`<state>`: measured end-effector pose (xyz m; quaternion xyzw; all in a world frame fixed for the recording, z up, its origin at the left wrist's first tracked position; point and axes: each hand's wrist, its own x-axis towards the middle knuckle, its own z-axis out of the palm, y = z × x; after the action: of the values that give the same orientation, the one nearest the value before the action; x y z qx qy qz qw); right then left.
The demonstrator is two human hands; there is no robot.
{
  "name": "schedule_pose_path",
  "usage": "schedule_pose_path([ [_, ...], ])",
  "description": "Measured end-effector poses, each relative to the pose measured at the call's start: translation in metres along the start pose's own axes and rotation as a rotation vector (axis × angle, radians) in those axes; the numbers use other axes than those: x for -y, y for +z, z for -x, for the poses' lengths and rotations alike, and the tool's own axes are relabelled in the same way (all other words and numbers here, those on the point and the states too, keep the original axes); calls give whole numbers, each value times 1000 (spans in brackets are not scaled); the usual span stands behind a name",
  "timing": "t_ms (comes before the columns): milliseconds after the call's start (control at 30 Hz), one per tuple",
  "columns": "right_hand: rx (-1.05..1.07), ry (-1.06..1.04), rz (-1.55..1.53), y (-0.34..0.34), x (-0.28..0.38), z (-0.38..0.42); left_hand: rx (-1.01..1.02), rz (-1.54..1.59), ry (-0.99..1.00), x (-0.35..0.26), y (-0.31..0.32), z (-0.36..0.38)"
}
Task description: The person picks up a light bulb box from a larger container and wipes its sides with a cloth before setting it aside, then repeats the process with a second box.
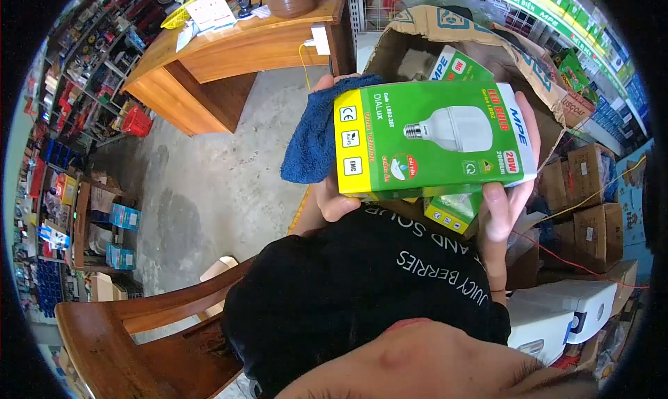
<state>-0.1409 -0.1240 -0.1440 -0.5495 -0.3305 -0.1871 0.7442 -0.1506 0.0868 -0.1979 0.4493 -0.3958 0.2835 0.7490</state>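
Note:
A green, white and yellow LED bulb box (428,145) is held up level in front of my chest, its printed face with the bulb picture turned to me. At its yellow end, my left hand (334,200) closes on it, with a blue cloth (309,138) bunched between palm and box. My left thumb shows at the lower edge and fingertips at the upper one; the cloth hides the rest. Around the white end wraps my right hand (511,204), thumb at the lower edge and fingers behind the far side.
Behind the held box stands an open cardboard carton (473,30) with more bulb boxes (456,207) in it. A wooden desk (243,51) is ahead to the left, a wooden chair (160,308) beside me. Stacked cartons (595,235) and stocked shelves line the right; a red basket (137,122) sits left.

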Motion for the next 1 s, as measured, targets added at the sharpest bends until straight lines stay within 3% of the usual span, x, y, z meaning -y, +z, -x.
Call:
schedule_pose_path([
  [100,60,-68,35,-11,-7,4,-65,73,-12,-6,5,-4],
  [200,-16,-317,238,-14,-9,16,-368,63,-271,-21,23,-10],
  [233,42,-518,356,-11,-7,17,-354,-20,-233,-16,21,-10],
  [267,27,-586,381,-11,-9,22,-426,45,-197,-13,20,-9],
  [367,-70,-550,325,-14,-17,45,-325,-53,-177,-11,18,-13],
  [433,-113,-379,170,-21,-16,48,-473,-3,-170,-10,27,-15],
  [467,-130,-596,444,-17,-11,37,-406,59,-139,-9,28,-16],
  [533,-146,-809,721,-10,-9,28,-405,34,-164,-3,23,-11],
  [667,26,-906,901,-3,-8,17,-351,28,-156,-3,24,-12],
  [833,-4,-822,875,-2,-6,20,-293,-324,-171,-7,39,-19],
  [933,8,-722,864,-13,-1,25,-220,-369,-168,-6,29,-15],
  [1000,32,-699,829,-17,-2,24,-146,-199,-127,-3,18,-11],
])
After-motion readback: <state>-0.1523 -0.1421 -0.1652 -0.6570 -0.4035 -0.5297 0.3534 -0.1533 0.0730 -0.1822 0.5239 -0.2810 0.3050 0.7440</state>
